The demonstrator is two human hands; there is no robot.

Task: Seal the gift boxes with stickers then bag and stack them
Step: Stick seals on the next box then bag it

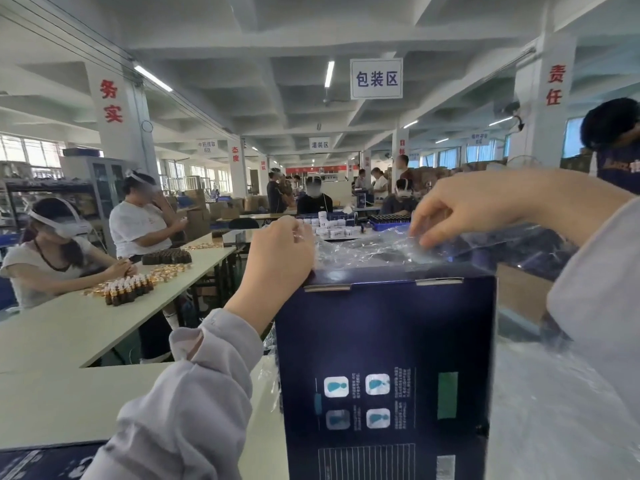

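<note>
A dark blue gift box [388, 358] stands upright in front of me, its printed back facing the camera. A clear plastic bag [367, 251] is bunched over its top edge and hangs down its sides. My left hand [280, 251] rests on the box's top left corner, fingers closed on the bag's edge. My right hand [460, 209] is raised above the top right, pinching the bag's film between thumb and fingers. No stickers are visible.
The pale table [69, 403] lies under my left arm, with another dark blue box [38, 460] at the bottom left. More clear bags [554, 410] lie at the right. Seated people work at a long table [86, 317] with small brown bottles [128, 289].
</note>
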